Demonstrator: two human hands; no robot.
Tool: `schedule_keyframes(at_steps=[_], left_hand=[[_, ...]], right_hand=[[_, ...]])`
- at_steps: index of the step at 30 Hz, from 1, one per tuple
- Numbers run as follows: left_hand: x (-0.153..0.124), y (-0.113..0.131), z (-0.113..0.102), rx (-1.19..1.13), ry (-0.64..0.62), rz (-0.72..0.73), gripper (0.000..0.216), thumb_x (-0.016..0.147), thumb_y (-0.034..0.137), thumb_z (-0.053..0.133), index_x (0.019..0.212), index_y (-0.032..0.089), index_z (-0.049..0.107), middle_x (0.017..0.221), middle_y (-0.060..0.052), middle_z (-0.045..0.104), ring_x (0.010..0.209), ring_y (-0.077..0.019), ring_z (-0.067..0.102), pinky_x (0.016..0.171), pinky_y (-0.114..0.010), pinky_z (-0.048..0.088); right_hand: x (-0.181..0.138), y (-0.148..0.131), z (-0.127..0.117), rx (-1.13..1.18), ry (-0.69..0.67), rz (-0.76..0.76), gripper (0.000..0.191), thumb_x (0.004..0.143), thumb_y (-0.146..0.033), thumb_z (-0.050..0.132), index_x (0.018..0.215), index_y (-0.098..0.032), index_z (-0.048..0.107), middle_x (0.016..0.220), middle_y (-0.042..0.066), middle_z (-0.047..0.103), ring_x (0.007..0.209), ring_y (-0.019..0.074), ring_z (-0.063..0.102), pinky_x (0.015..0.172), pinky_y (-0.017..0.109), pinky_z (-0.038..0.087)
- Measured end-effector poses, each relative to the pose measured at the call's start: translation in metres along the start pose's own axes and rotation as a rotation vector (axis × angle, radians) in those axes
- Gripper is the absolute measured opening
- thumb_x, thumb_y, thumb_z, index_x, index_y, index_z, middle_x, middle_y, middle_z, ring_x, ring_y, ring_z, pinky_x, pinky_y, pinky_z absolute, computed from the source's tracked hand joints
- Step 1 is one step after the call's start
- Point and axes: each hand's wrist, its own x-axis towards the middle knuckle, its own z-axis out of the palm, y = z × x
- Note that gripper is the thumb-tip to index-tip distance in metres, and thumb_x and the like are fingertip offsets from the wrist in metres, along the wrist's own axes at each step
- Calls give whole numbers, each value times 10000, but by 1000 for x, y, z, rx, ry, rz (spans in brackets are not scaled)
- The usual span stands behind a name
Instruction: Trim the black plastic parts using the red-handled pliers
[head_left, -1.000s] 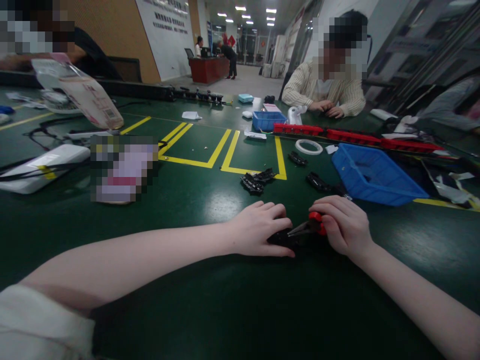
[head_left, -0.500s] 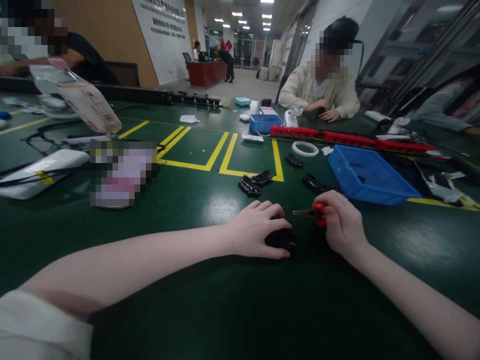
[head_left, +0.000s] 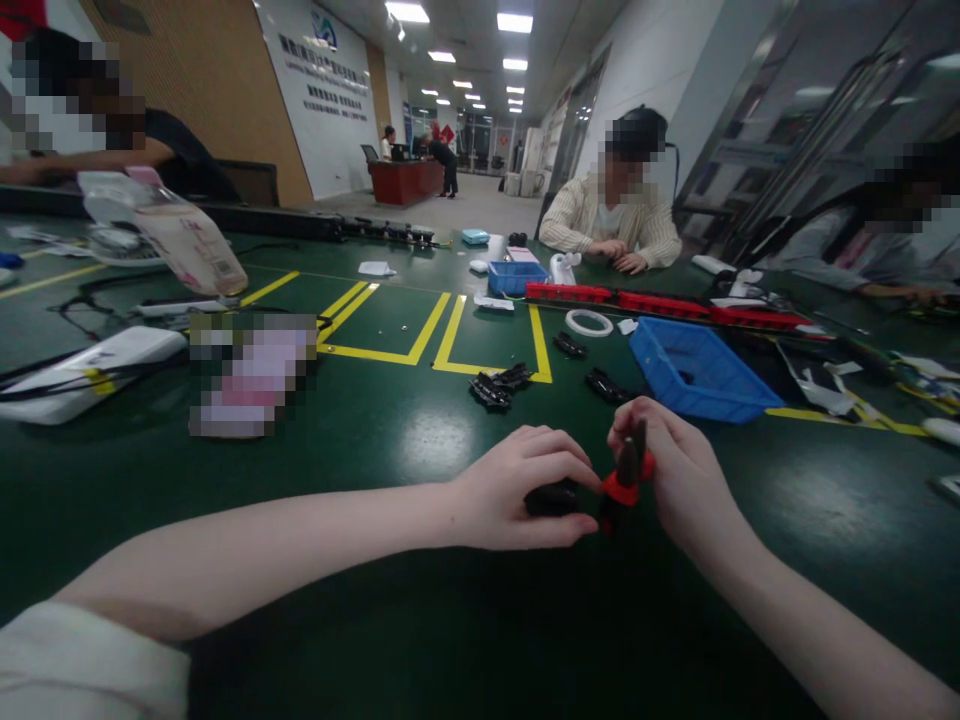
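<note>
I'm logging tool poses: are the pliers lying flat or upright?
Upright: the right hand holds the pliers nose up, red grips below.

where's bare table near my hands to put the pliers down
Bare table lies between the left hand and the black clips, and right of the right hand with the pliers, below the blue bin. Crowded behind the bin, around the red strips.

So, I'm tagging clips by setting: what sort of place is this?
Probably a factory assembly floor: a green worktable with yellow marking lines, a blue parts bin, loose black parts, and seated co-workers. The right hand grips red-handled pliers; the left hand holds a black part.
</note>
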Motion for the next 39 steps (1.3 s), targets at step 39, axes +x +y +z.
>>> schedule_keyframes(at_steps=[39], left_hand=[[-13, 24, 28, -1177, 157, -581, 427, 889, 583, 445, 786, 173, 385, 569, 81, 324, 461, -48, 263, 443, -185, 222]], right_hand=[[-55, 4, 27, 450, -196, 177, 342, 874, -536, 468, 775, -210, 445, 611, -66, 350, 468, 59, 293, 404, 199, 235]])
